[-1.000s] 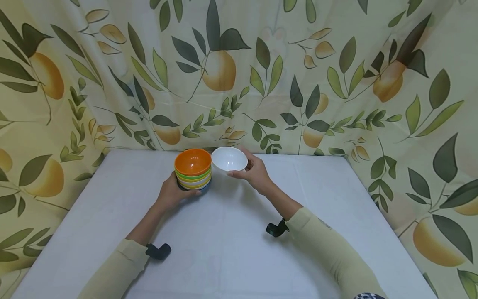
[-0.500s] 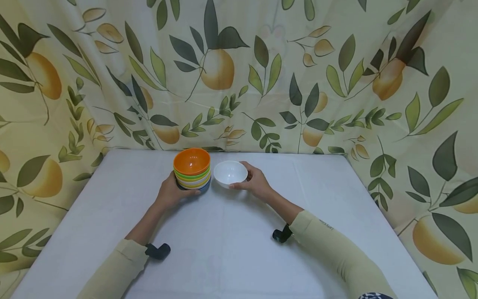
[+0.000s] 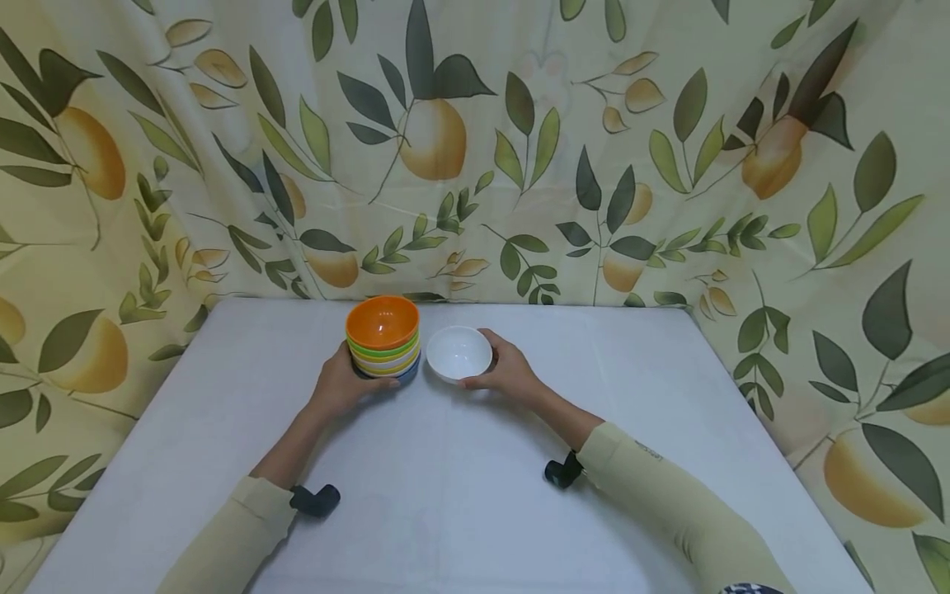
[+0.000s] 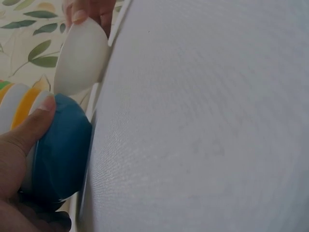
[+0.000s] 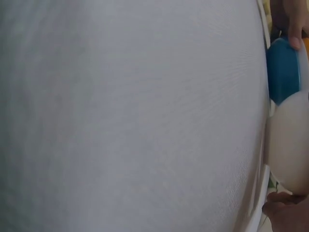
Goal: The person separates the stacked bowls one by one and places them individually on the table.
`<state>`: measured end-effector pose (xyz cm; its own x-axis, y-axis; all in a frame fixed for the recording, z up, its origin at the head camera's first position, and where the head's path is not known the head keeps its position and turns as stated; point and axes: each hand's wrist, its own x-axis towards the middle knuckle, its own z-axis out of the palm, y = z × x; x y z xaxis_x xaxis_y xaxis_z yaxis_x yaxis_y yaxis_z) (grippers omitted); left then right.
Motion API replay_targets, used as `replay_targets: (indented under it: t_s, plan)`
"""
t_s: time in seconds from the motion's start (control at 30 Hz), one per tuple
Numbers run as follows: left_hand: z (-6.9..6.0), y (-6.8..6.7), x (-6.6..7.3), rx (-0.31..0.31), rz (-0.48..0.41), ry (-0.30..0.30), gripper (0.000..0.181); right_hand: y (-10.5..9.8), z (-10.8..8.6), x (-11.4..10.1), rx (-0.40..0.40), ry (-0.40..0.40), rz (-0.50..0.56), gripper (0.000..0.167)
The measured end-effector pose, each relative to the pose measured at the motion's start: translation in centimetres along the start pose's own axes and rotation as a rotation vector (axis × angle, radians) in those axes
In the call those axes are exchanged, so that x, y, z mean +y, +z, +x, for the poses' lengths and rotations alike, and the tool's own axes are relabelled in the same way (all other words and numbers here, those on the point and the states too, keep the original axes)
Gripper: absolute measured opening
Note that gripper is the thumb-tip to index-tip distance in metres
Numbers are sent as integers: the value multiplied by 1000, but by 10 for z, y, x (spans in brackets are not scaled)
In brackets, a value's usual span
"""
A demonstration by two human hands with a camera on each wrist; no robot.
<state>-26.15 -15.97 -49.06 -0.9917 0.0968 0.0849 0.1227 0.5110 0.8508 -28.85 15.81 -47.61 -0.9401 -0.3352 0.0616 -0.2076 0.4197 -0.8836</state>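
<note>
A stack of nested bowls (image 3: 382, 323) stands toward the back of the table, orange on top, with green, yellow and white rims below and a blue bowl (image 4: 65, 145) at the bottom. My left hand (image 3: 340, 384) grips the stack low on its left and near side, thumb across the front. Just right of the stack is a single white bowl (image 3: 458, 355), upright, its inside bare. My right hand (image 3: 512, 367) pinches this bowl's right side, thumb in front and fingers behind. In the left wrist view the white bowl (image 4: 82, 58) appears close beside the blue one.
A white cloth covers the table (image 3: 445, 487). Its back edge lies just behind the bowls, against a curtain (image 3: 519, 165) printed with fruit and leaves. A black wrist camera (image 3: 315, 500) sits on the left wrist, another camera (image 3: 564, 470) on the right.
The white bowl in my right hand has come down and nearer, from beside the stack's top rim to around the table surface. My left hand and the stack have stayed in place.
</note>
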Motion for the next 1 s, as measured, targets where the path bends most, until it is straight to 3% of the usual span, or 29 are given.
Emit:
replay_targets:
  t_s: [0.6,0.83,1.0]
  plan:
    - [1,-2,-1,-1,-14,18,105,5,0,-10,42,53,-111,118]
    - [1,-2,-2,-7,-7,16,106,6,5,-28,87,61,-154,114]
    - [1,-1,-4,-6,-1,30,107,9,14,-40,76,12,-188,112]
